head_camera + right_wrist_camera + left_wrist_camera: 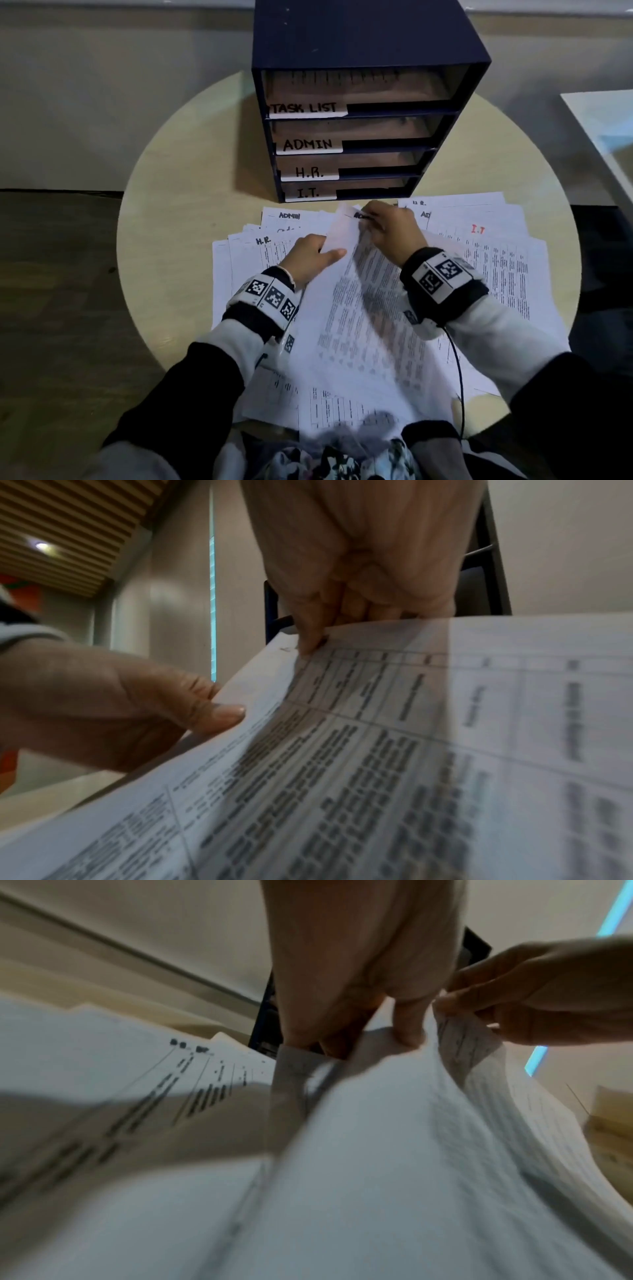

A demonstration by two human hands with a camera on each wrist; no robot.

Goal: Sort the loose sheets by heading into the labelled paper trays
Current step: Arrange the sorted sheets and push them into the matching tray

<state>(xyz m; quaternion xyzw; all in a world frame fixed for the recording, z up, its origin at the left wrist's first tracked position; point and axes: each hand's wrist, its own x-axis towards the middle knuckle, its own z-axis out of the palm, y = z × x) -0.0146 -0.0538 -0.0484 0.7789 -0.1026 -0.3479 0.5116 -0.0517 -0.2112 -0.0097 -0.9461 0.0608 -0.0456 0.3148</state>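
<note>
A dark blue tray unit (363, 41) stands at the back of the table, its slots labelled TASK LIST (305, 109), ADMIN (308, 144), H.R. (309, 172) and I.T. (308, 193). Loose printed sheets lie fanned in front of it, with the headings ADMIN (289, 216), H.R. (263, 241) and a red I.T. (478, 229). Both hands hold one sheet (359, 308) lifted and curved above the pile. My left hand (317, 253) pinches its left edge. At its top edge my right hand (380, 222) pinches it, half covering a heading that starts "AD". In the wrist views, the left fingers (407, 1031) and the right fingers (308, 639) clamp the paper.
The round pale table (178, 178) has bare wood to the left of the trays and the sheets. A white table corner (603, 126) juts in at the right. A black cable (459, 370) hangs from my right wrist over the near sheets.
</note>
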